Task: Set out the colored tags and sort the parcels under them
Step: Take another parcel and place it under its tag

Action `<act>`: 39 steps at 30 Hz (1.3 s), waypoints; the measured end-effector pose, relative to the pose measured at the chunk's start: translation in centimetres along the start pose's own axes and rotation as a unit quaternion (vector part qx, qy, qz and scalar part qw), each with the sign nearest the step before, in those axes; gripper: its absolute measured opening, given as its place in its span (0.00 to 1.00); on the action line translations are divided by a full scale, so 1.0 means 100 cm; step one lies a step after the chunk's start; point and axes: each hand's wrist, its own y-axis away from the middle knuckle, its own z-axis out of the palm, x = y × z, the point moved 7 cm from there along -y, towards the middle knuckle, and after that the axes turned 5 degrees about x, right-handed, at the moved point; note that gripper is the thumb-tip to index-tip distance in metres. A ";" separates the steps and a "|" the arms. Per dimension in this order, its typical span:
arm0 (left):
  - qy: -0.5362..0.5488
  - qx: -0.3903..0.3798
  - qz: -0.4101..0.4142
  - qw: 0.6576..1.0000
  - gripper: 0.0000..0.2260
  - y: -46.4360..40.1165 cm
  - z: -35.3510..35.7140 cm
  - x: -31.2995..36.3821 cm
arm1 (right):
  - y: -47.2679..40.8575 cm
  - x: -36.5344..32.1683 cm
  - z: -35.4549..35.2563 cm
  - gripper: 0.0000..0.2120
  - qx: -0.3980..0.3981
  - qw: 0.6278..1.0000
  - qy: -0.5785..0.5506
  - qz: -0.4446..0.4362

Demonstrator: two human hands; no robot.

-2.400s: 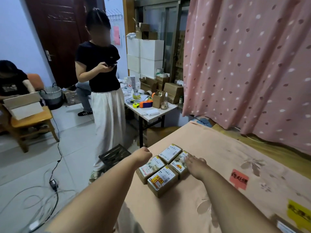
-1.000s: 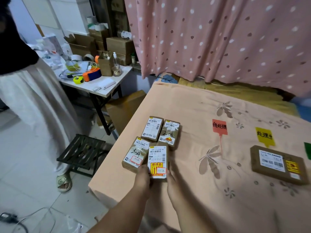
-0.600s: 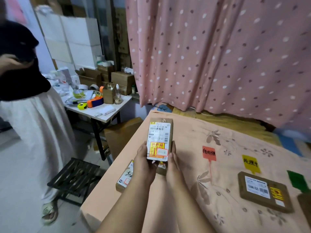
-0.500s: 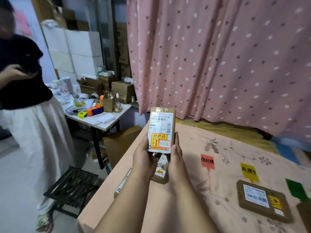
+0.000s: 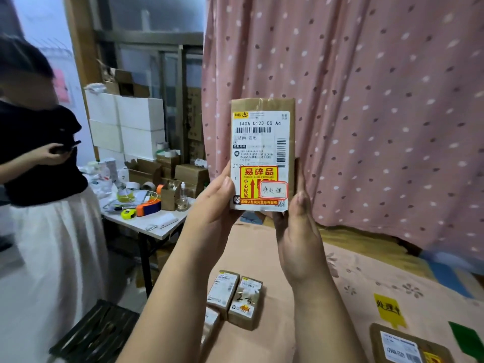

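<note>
Upright, parcel (image 5: 262,142) held between left hand (image 5: 214,203), right hand (image 5: 298,226)

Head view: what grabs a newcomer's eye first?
The brown parcel held upright mid-frame between the left hand and right hand, its fragile sticker facing the camera. Behind it hangs the pink dotted curtain. Below, small parcels lie on the bedcover and a yellow tag at lower right.

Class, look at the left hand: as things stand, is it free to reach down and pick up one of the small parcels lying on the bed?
Probably not yet. The left hand grips the raised parcel together with the right hand. The small parcels lie uncovered below, so letting go first would free it.
</note>
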 end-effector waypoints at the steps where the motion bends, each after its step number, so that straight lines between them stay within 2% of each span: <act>1: -0.012 0.012 0.003 1.000 0.22 -0.002 -0.004 0.002 | -0.001 0.002 0.000 0.32 -0.014 1.000 -0.004 -0.006; 4: -0.004 0.008 0.000 1.000 0.23 -0.004 -0.005 0.008 | 0.001 -0.007 0.002 0.33 -0.039 0.999 0.000 -0.021; 11: -0.031 0.014 0.000 0.999 0.23 0.000 0.002 0.005 | 0.003 -0.008 -0.008 0.26 -0.018 0.999 0.035 -0.019; 15: -0.023 -0.004 -0.022 0.999 0.23 -0.003 0.007 -0.008 | 0.004 -0.003 -0.020 0.27 -0.011 0.999 0.044 -0.018; 19: -0.009 -0.031 -0.051 0.998 0.25 -0.011 0.014 -0.034 | 0.004 0.004 -0.043 0.23 0.035 0.992 0.120 -0.006; 22: 0.002 -0.037 -0.071 0.997 0.25 -0.016 0.019 -0.055 | 0.007 0.007 -0.059 0.19 0.041 0.985 0.166 0.028; 26: 0.032 -0.056 -0.110 0.992 0.23 -0.023 0.031 -0.082 | 0.011 0.006 -0.080 0.23 0.059 0.969 0.227 0.072; 30: 0.039 -0.067 -0.132 0.988 0.23 -0.033 0.045 -0.106 | 0.011 0.005 -0.098 0.23 0.073 0.955 0.271 0.099; 34: 0.026 -0.083 -0.137 0.987 0.18 -0.041 0.066 -0.119 | 0.012 0.000 -0.114 0.23 0.084 0.947 0.283 0.124; 39: 0.010 -0.101 -0.140 0.985 0.19 -0.046 0.092 -0.127 | 0.008 -0.003 -0.142 0.23 0.081 0.943 0.296 0.132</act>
